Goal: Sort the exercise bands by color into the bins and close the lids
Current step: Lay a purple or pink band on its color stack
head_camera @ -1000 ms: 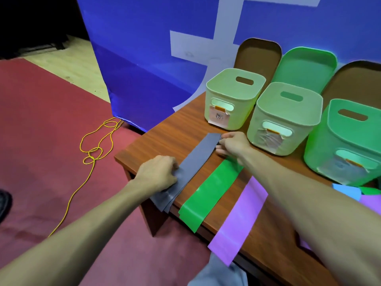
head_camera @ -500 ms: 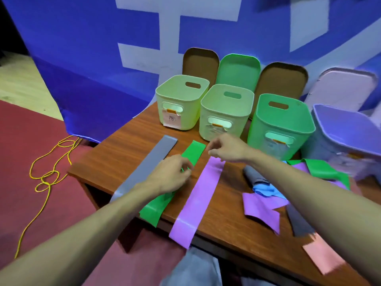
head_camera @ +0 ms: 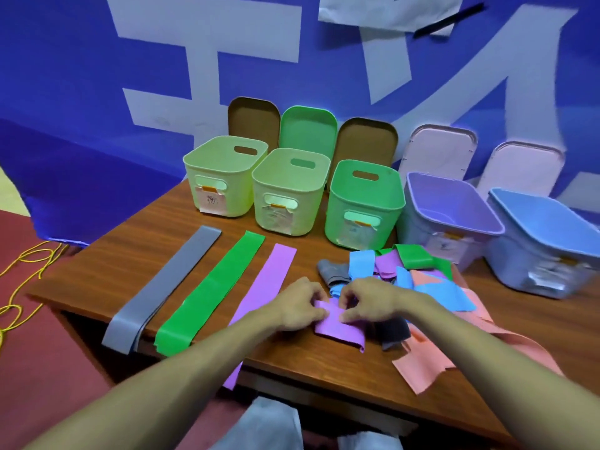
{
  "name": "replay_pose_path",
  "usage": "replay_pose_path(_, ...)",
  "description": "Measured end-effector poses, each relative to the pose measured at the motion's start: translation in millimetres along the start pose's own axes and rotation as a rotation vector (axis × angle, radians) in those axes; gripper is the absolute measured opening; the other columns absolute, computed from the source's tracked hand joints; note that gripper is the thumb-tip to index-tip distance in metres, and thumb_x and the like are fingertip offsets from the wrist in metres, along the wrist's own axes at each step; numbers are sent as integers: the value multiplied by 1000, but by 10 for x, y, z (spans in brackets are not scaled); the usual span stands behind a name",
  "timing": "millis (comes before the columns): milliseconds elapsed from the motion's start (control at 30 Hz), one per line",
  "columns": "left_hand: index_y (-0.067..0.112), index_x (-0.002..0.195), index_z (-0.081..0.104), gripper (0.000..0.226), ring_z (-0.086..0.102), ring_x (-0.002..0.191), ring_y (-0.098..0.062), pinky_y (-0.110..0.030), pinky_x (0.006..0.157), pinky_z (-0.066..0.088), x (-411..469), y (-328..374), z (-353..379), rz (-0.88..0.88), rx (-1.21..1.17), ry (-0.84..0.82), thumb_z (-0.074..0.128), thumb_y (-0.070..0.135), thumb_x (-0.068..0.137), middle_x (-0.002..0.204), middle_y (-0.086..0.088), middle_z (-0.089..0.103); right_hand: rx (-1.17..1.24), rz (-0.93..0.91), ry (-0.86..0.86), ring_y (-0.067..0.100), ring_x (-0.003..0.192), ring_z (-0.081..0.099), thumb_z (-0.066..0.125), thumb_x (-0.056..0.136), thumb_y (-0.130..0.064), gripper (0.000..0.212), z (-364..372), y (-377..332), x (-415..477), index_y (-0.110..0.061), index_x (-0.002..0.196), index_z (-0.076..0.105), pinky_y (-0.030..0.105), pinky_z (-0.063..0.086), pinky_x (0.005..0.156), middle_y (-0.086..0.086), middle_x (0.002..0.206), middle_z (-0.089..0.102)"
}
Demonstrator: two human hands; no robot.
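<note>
Wooden table (head_camera: 136,254). Five open bins (head_camera: 363,203) in a row at the back, with lids (head_camera: 306,128) leaning upright behind them.

Grey band (head_camera: 162,287), green band (head_camera: 211,287) and long purple band (head_camera: 269,280) lie flat side by side, near ends over the front edge.

Mixed pile of bands (head_camera: 422,274) lies right of centre, in front of the bins.

Left hand (head_camera: 298,303) and right hand (head_camera: 370,300) are close together, fingers curled. Each pinches the far edge of a folded purple band (head_camera: 337,329) resting on the table at the pile's near-left side.

White characters (head_camera: 207,43) on the blue fabric backdrop (head_camera: 81,102) are cropped, unreadable. The white paper label (head_camera: 210,200) on the leftmost pale-green plastic bin (head_camera: 242,193) bears illegible handwriting.
</note>
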State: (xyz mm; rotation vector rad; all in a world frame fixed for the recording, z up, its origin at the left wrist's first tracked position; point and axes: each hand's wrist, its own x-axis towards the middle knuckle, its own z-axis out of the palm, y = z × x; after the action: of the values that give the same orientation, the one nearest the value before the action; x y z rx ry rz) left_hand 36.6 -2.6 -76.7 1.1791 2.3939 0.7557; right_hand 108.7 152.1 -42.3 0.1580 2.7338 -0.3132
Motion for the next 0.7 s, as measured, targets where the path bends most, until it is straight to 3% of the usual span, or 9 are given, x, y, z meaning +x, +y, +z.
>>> replay_pose_path(67,11,102,65,22,55,93,-19,-22,82,41,19,31,-14,-2,-4,12,69,18,82,102,-3,46,5,-20,21,15,85,52,67,85,-34,15,20,7,-61,-22,89,59,24,35,69,1,94,61)
replay_pose_path(167,13,96,64,18,53,89,-15,-20,79,42,18,81,-50,19,-55,49,71,18,80,102,0,47,109,-17,23,13,74,49,67,85,-30,24,-66,18,-140,-26,72,48,22,35,60,-4,79,56)
replay_pose_path(267,18,91,61,12,54,92,-14,-23,81,44,-23,127,-78,3,-209,80,69,18,82,103,1,56,283,-7,64,6,63,47,68,85,-25,18,-220,31,-252,-26,73,55,19,36,58,-9,68,54)
replay_pose_path(367,18,88,59,7,56,83,-12,-19,69,48,-79,189,-99,-29,-462,52,65,15,85,92,-1,61,530,-48,59,6,63,48,66,85,-12,9,-389,30,-402,-20,81,65,16,37,55,-5,68,57)
replay_pose_path(467,19,81,58,12,55,83,-12,-25,78,46,-78,259,-146,34,-604,102,65,9,85,86,1,61,627,-88,85,6,62,49,60,84,-3,16,-534,29,-501,-16,85,70,17,36,54,-4,71,60)
replay_pose_path(600,15,82,58,12,54,83,-13,-23,80,42,-76,375,-235,133,-732,170,63,5,86,84,-3,61,763,-96,248,7,56,49,57,68,-10,19,-657,10,-529,-10,80,72,19,35,49,-4,66,61)
replay_pose_path(700,14,87,56,7,53,76,-11,-22,73,42,-96,436,-303,157,-826,210,60,8,89,80,-2,59,849,-101,341,11,58,49,56,68,-5,15,-762,-39,-503,-11,72,69,19,37,51,5,69,58)
